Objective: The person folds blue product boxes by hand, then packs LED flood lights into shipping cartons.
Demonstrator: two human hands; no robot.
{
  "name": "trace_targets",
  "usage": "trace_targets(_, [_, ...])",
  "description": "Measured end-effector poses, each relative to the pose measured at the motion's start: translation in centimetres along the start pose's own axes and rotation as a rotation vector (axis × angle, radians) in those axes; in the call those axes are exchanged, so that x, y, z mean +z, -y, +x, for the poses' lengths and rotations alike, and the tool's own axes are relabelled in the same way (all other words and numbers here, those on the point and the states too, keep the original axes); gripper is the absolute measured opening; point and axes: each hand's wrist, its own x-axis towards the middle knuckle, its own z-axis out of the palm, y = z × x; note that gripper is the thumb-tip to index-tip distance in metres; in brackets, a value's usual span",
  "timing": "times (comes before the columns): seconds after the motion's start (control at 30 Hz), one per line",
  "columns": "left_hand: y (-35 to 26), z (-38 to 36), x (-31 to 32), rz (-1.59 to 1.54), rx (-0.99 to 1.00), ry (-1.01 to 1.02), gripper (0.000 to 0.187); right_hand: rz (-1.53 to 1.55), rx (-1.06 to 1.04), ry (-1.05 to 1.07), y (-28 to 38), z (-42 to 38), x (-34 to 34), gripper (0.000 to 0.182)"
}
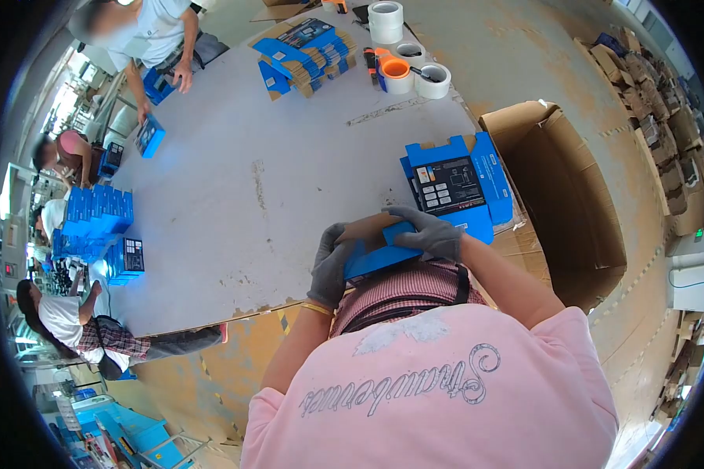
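At the table's near edge I hold a partly folded blue carton [383,256], its brown inner side facing up. My left hand [330,266], in a grey glove, grips its left end. My right hand [430,233], also gloved in grey, is closed on the right end, by a raised blue flap. Just beyond my right hand, flat blue cartons with a black printed panel [454,184] lie at the table's right edge.
An open cardboard box [579,211] stands right of the table [211,203]. Tape rolls [386,23] and a carton stack [305,55] are at the far side. A co-worker [152,39] holds a blue box [149,137]. More blue boxes [98,211] stand left, near other people.
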Motion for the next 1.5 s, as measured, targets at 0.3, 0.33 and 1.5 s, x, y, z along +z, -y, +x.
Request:
trace_targets(0.3, [-2.4, 1.8, -3.0, 0.364, -0.029, 0.428, 0.016, 0.139, -0.219, 0.207, -4.9, 3.5, -2.1, 0.035])
trace_targets(0.33, [-4.0, 1.5, -1.9, 0.507, -0.046, 0.434, 0.019, 0.009, -0.173, 0.203, -3.8, 3.2, -2.2, 0.037])
trace_targets(1.5, [-3.4, -6.0, -2.1, 0.508, 0.069, 0.125, 0.053, -0.537, -0.156, 0.040, 3.6, -3.5, 4.2, 0.060])
